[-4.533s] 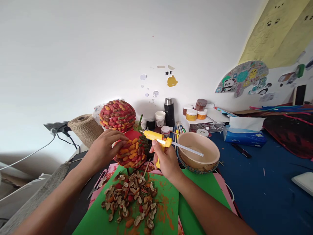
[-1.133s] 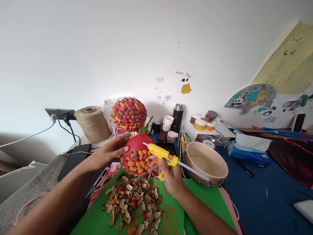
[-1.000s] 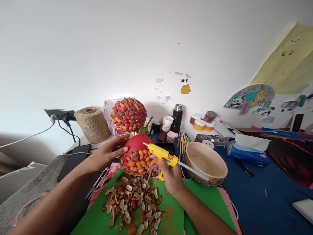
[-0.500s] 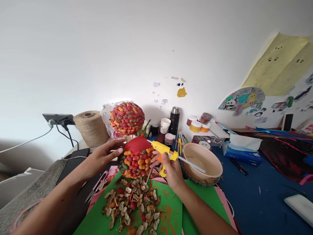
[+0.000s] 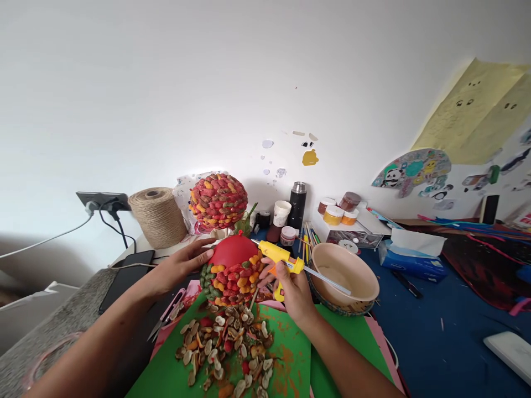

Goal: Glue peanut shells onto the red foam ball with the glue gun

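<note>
A red balloon (image 5: pixel 235 250) has painted peanut shells in red, orange and green stuck around its lower part; its knotted top is bare. My left hand (image 5: pixel 191 262) holds it at the upper left, thumb on the bare red skin and fingers reaching behind. A yellow hot glue gun (image 5: pixel 281 257) is in my right hand (image 5: pixel 295 293), its nozzle pointing left at the balloon's upper right edge. A clear glue stick (image 5: pixel 326 279) sticks out of the gun's back. Loose peanut shells (image 5: pixel 232 345) lie below on green paper (image 5: pixel 286 354).
Behind stands a second shell-covered ball (image 5: pixel 218 200), beside a twine spool (image 5: pixel 158 218). A bowl (image 5: pixel 369 271) is right of the gun, with paint jars (image 5: pixel 333 215), a black flask (image 5: pixel 297 204) and a tissue pack (image 5: pixel 410 260) beyond. Pink-handled scissors (image 5: pixel 173 305) lie at left.
The balloon has turned slightly, with more green shells showing at its left. Both hands keep their holds. The whole view has shifted a little.
</note>
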Tool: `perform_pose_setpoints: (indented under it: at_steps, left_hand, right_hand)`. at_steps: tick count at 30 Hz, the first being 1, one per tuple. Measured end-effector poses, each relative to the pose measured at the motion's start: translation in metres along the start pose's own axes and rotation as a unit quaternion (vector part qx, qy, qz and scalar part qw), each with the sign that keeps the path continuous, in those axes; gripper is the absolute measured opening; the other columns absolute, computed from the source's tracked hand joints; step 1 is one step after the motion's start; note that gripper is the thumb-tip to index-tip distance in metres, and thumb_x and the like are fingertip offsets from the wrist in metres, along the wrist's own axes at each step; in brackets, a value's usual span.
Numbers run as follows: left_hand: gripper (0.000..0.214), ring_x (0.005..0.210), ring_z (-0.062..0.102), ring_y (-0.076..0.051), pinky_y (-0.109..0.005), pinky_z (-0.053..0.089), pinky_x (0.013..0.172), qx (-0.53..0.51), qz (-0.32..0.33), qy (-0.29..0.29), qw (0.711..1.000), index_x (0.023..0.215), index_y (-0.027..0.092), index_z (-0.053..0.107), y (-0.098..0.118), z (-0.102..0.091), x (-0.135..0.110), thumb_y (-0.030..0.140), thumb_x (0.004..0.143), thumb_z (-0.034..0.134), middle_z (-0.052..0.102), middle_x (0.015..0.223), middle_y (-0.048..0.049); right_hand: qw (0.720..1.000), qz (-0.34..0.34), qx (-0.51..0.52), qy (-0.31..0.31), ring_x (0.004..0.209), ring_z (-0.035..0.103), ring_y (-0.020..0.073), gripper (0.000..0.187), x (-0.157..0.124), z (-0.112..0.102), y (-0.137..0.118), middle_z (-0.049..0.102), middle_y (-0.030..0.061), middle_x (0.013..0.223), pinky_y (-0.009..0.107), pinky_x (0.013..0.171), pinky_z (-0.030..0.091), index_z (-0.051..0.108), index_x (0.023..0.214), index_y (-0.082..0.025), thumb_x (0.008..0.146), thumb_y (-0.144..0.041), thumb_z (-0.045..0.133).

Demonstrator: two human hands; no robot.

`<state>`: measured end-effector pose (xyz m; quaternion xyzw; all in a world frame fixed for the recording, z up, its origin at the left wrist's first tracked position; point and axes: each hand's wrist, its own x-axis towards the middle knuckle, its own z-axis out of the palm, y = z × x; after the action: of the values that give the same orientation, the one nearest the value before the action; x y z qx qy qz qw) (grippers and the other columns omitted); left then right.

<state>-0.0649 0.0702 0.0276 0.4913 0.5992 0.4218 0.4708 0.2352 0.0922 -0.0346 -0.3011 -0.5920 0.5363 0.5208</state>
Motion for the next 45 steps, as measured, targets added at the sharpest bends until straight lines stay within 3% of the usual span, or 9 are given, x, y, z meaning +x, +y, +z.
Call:
perform_pose_setpoints:
  at_steps: [6,11,17,22,25,28,32,37,45]
  left_hand:
    - [0.085,0.113,0.085,-0.041,-0.046,0.071,0.089,-0.062,0.001,0.030,0.998,0.114,0.028,0.091,-0.004,0.012,0.001,0.087,0.054,0.103,0.091,0.120,-0.0121]
    - [0.079,0.091,0.084,-0.032,-0.037,0.068,0.073,-0.106,0.001,0.079,0.991,0.105,0.025,0.088,-0.013,0.021,0.007,0.081,0.052,0.107,0.089,0.103,-0.0090]
    - [0.078,0.102,0.081,-0.035,-0.043,0.070,0.083,-0.012,0.044,0.041,0.998,0.104,0.025,0.086,-0.008,0.012,0.002,0.090,0.062,0.096,0.087,0.108,-0.0098]
    - [0.086,0.109,0.080,-0.039,-0.050,0.070,0.093,0.098,0.059,0.036,0.993,0.122,0.026,0.083,-0.006,-0.009,0.002,0.093,0.069,0.091,0.085,0.109,-0.0100]
    - [0.098,0.130,0.077,-0.045,-0.054,0.069,0.103,0.098,0.052,0.042,0.993,0.131,0.027,0.080,-0.008,-0.010,0.003,0.098,0.065,0.089,0.083,0.135,-0.0167]
    - [0.102,0.150,0.067,-0.047,-0.054,0.067,0.109,0.062,0.023,0.006,0.998,0.139,0.030,0.080,-0.007,-0.005,0.001,0.099,0.064,0.090,0.073,0.162,-0.0177]
    - [0.093,0.143,0.070,-0.048,-0.053,0.071,0.101,0.049,-0.012,-0.030,0.998,0.131,0.030,0.087,-0.005,-0.002,-0.001,0.098,0.067,0.089,0.081,0.149,-0.0147]
    - [0.092,0.135,0.074,-0.045,-0.049,0.072,0.095,0.042,-0.010,-0.034,0.998,0.127,0.028,0.087,-0.008,-0.003,0.001,0.098,0.069,0.088,0.083,0.141,-0.0141]
    - [0.095,0.116,0.083,-0.041,-0.047,0.074,0.084,0.042,-0.026,-0.006,0.999,0.125,0.028,0.086,-0.010,-0.002,0.002,0.103,0.066,0.085,0.086,0.130,-0.0123]
  right_hand:
    - [1.000,0.001,0.004,0.002,0.068,0.087,0.0271,0.075,0.001,-0.001,0.000,0.088,0.0136,0.093,0.029,0.052,0.057,0.084,0.119,-0.017,0.106,-0.088,0.064]
    - [1.000,-0.001,-0.017,0.026,0.071,0.087,0.0283,0.078,0.002,-0.003,-0.001,0.089,0.0137,0.094,0.031,0.055,0.060,0.084,0.124,-0.017,0.105,-0.089,0.064]
    - [0.997,0.004,-0.033,0.068,0.075,0.088,0.0301,0.079,0.006,-0.006,0.000,0.090,0.0140,0.097,0.036,0.066,0.066,0.084,0.117,-0.018,0.102,-0.092,0.065]
    - [0.995,0.022,-0.037,0.095,0.077,0.088,0.0316,0.076,0.006,-0.006,-0.001,0.090,0.0146,0.097,0.041,0.075,0.069,0.085,0.112,-0.018,0.099,-0.091,0.070]
    - [0.993,0.025,-0.061,0.098,0.079,0.088,0.0335,0.071,0.006,-0.006,-0.002,0.090,0.0140,0.097,0.041,0.071,0.069,0.087,0.109,-0.020,0.100,-0.088,0.072]
    - [0.993,0.016,-0.061,0.103,0.078,0.087,0.0337,0.068,0.005,-0.006,-0.001,0.090,0.0138,0.094,0.042,0.072,0.069,0.088,0.106,-0.020,0.100,-0.087,0.073]
    - [0.992,0.009,-0.059,0.113,0.076,0.087,0.0320,0.067,0.005,-0.005,-0.002,0.089,0.0135,0.091,0.043,0.077,0.069,0.087,0.105,-0.020,0.101,-0.086,0.073]
    - [0.994,-0.002,-0.046,0.098,0.069,0.086,0.0279,0.072,0.000,-0.003,-0.001,0.089,0.0130,0.093,0.035,0.062,0.064,0.084,0.113,-0.019,0.104,-0.089,0.066]
    - [0.996,-0.030,-0.061,0.065,0.079,0.088,0.0312,0.070,-0.002,-0.002,-0.003,0.091,0.0151,0.100,0.034,0.058,0.063,0.086,0.112,-0.021,0.106,-0.087,0.065]
